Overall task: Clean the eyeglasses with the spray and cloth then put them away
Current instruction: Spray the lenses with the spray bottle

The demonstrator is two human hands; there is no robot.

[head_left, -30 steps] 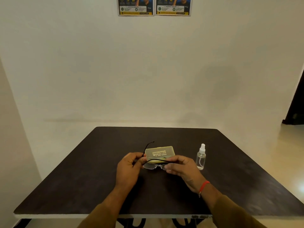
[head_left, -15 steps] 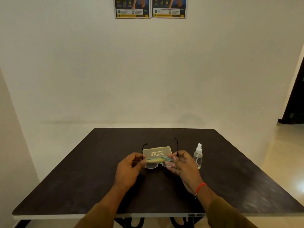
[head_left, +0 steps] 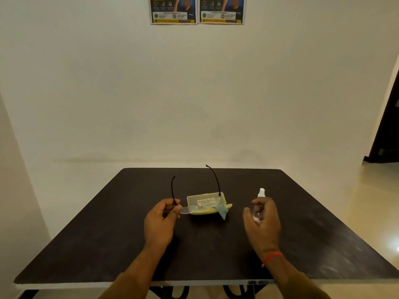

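My left hand (head_left: 160, 219) grips the eyeglasses (head_left: 190, 209) at their left hinge and holds them just above the table. Both black temples are unfolded and point up and away from me. The clear lenses hang in front of a yellowish translucent case (head_left: 206, 199), and a small teal cloth (head_left: 222, 211) sticks out at the case's right front. My right hand (head_left: 262, 221) is blurred and has its fingers apart. The clear spray bottle (head_left: 260, 194) with its white nozzle stands between the thumb and fingers.
Everything sits on a dark square table (head_left: 108, 234) whose front edge is close to me. A pale wall with two posters (head_left: 197, 10) is behind it. A dark doorway (head_left: 386, 137) opens at the right.
My right hand has let go of the glasses and moved right to the spray bottle. My left hand alone holds the glasses, which are fully unfolded. The cloth has come into sight.
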